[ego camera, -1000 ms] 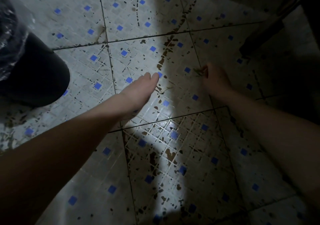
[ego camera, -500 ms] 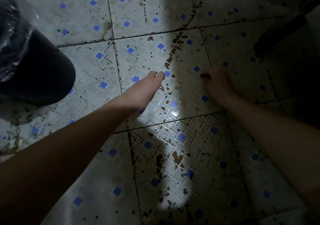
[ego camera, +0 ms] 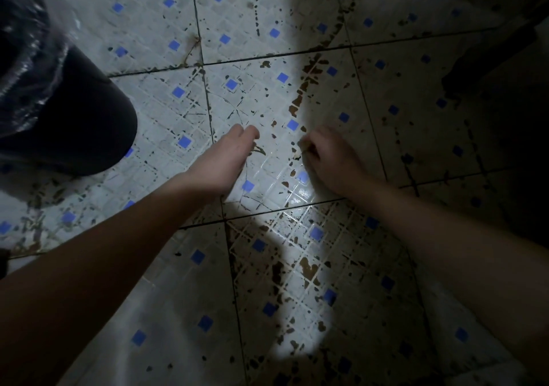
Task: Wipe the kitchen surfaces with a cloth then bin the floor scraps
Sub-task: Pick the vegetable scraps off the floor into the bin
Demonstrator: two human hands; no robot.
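Observation:
Both my arms reach down to a dirty white floor (ego camera: 166,94) of tiles with blue squares. My left hand (ego camera: 230,157) has its fingers curled down, and a thin green scrap (ego camera: 259,149) sticks out at its right edge. Close to its right, my right hand (ego camera: 332,160) is curled with its fingertips on the floor, pinching what looks like a small brownish scrap (ego camera: 303,148). A black bin (ego camera: 80,118) with a clear plastic liner (ego camera: 23,58) stands to the left of my left hand. No cloth is in view.
Dark brown stains (ego camera: 300,100) run across the tiles in a band between and beyond my hands. A dark piece of furniture (ego camera: 490,58) fills the shadowed upper right. A bright patch of light falls on the tiles under my arms.
My right hand has moved left, close to my left hand. The left hand's fingers, straight before, are now curled, and the green scrap seen at the right hand earlier now shows at the left hand.

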